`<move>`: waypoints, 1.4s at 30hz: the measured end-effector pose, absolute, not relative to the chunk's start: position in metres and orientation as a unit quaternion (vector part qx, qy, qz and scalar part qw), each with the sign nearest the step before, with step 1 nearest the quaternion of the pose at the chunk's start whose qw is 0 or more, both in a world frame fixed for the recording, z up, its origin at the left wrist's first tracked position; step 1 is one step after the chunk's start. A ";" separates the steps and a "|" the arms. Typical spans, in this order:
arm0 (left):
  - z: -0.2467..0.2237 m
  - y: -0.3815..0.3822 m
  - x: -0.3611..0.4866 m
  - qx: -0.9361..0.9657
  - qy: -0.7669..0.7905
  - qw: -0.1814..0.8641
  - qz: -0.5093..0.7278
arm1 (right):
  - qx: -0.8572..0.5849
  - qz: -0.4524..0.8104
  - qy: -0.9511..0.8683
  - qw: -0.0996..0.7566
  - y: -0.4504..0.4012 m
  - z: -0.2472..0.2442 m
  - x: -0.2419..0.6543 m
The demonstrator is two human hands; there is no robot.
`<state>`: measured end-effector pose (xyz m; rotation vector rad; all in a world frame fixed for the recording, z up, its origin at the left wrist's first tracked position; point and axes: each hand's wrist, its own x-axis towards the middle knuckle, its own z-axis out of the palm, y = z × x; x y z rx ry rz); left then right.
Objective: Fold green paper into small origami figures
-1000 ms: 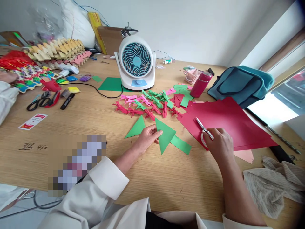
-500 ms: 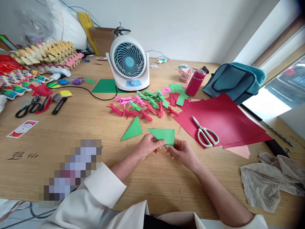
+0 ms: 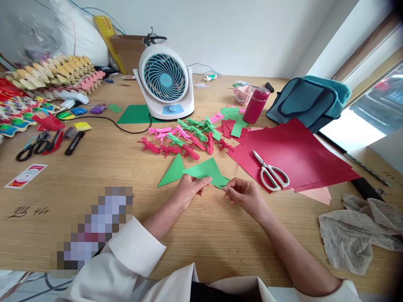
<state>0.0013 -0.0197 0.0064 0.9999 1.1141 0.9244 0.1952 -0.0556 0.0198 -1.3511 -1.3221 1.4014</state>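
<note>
A folded green paper (image 3: 204, 169) is held between both hands above the wooden table. My left hand (image 3: 189, 188) pinches its lower left part, thumb on top. With thumb and forefinger, my right hand (image 3: 241, 193) grips the paper's right corner. A green paper triangle (image 3: 172, 173) lies just behind and left of my left hand. Behind the held paper is a heap of red, pink and green folded paper figures (image 3: 190, 138). White-handled scissors (image 3: 270, 171) rest on large red paper sheets (image 3: 296, 151) to the right.
A white fan (image 3: 166, 79) stands at the back. Right of it are a red bottle (image 3: 256, 105) and a teal bag (image 3: 304, 102). A crumpled cloth (image 3: 349, 235) lies at the right. Black-handled scissors (image 3: 33, 147) and a marker (image 3: 74, 143) lie left.
The held green paper has tilted, and its right corner now sticks out toward my right hand. My hands are slightly farther apart. The whole view has shifted a little.
</note>
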 end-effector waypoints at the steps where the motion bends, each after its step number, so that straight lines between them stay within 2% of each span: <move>1: 0.006 -0.019 0.001 0.426 0.488 0.641 0.412 | -0.531 0.543 -0.515 0.397 -0.055 0.021 0.196; 9: 0.008 -0.015 -0.002 0.371 0.488 0.641 0.462 | -0.547 0.493 -0.499 0.457 -0.052 0.024 0.211; 13: 0.009 -0.016 0.000 0.371 0.483 0.646 0.461 | -0.563 0.425 -0.544 0.454 -0.051 0.019 0.216; 16: 0.008 -0.017 0.001 0.381 0.477 0.645 0.460 | -0.561 0.301 -0.659 0.400 -0.052 0.016 0.213; 19: 0.011 -0.013 -0.002 0.354 0.468 0.640 0.496 | -0.567 0.155 -0.757 0.285 -0.053 0.012 0.211; 21: 0.015 -0.009 -0.007 0.319 0.455 0.637 0.535 | -0.591 0.111 -0.769 0.215 -0.054 0.010 0.212; 24: 0.022 -0.004 -0.017 0.280 0.423 0.633 0.586 | -0.638 0.126 -0.741 0.166 -0.055 0.007 0.216; 29: 0.024 -0.001 -0.028 0.255 0.406 0.619 0.622 | -0.631 0.186 -0.735 0.163 -0.053 0.009 0.221; 34: 0.015 -0.003 -0.024 0.295 0.426 0.608 0.601 | -0.600 0.206 -0.738 0.229 -0.051 0.007 0.224; 42: 0.005 -0.008 -0.012 0.415 0.435 0.604 0.524 | -0.620 0.331 -0.619 0.350 -0.014 0.023 0.247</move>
